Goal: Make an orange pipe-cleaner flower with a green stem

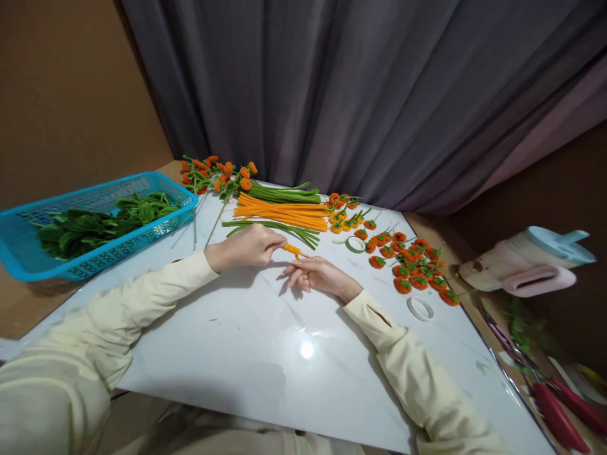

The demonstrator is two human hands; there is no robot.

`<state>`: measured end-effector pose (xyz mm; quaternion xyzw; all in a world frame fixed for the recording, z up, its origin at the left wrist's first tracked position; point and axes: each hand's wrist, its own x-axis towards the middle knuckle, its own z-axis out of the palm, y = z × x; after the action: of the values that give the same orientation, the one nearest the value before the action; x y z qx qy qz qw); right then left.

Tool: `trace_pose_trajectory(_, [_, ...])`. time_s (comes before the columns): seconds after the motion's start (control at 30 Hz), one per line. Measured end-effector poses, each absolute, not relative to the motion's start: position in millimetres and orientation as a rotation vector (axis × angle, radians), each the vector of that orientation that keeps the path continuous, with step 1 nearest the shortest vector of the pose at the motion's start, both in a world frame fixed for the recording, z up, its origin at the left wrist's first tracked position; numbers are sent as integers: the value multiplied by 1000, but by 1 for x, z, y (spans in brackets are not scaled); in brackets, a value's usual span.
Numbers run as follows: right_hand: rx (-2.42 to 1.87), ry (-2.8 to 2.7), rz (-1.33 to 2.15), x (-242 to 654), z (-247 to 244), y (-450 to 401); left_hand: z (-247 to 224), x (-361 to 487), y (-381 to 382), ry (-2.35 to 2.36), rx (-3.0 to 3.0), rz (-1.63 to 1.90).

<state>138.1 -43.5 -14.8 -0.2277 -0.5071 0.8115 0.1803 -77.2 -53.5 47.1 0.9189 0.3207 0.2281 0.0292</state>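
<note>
My left hand is closed in a pinch on one end of an orange pipe cleaner, which is coiled around a thin, light-coloured stick. At the coil's other end, my right hand pinches the loose part of the pipe cleaner, its other fingers loosely bent. Both hands are over the white marbled table. Just beyond them lie straight orange pipe cleaners in a bundle, between loose green pipe cleaners and a second green bundle.
Finished orange flowers lie at the back left, beside a blue basket holding green leaves. Many orange flower heads spread at the right, near green tape and a white roll. Beyond are a tumbler and red-handled pliers.
</note>
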Motion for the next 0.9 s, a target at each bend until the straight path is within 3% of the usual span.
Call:
trace_pose_trajectory(0.27, [-618,-1570,2363,141,-9,-45,66,-84,-50,920,2651,449])
trace_pose_trajectory(0.5, [-562,-1721,2411,144,-6,-48,67,-86,-52,907,2115,133])
trace_pose_trajectory(0.9, [-519,-1674,2299,147,-13,-49,41,-90,-36,695,1212,242])
